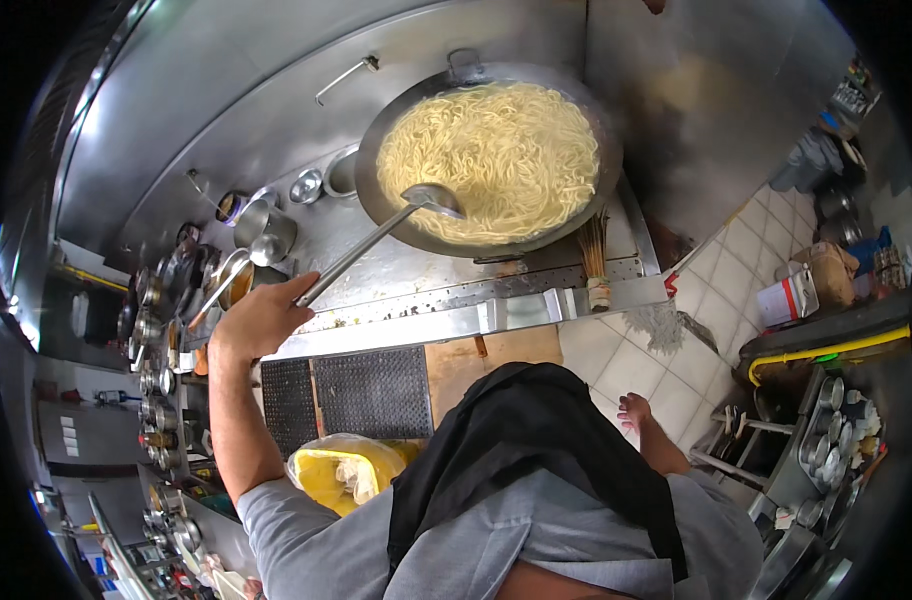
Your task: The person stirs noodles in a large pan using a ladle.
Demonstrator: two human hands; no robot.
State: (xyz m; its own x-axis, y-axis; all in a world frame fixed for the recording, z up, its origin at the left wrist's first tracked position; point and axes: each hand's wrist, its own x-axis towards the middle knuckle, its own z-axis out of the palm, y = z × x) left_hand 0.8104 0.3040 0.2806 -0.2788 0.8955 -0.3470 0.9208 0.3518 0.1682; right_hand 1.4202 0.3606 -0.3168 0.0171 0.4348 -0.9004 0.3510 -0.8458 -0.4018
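Note:
In a large wok on the steel range, a thick mass of yellow noodles lies in cloudy liquid. Faint steam hangs over it. My left hand grips the end of a long-handled metal ladle, with the arm stretched out over the range's front edge. The ladle's bowl is at the wok's near left side, tilted against the noodles and liquid. Low on my right, away from the range, my right hand hangs beside the black apron, empty, its fingers loosely bent and apart.
A bamboo wok brush stands at the range's front right. Left of the wok are a small metal bowl, a metal pot and another ladle. A yellow lined bin stands by my left side. A mop head hangs beyond the range corner.

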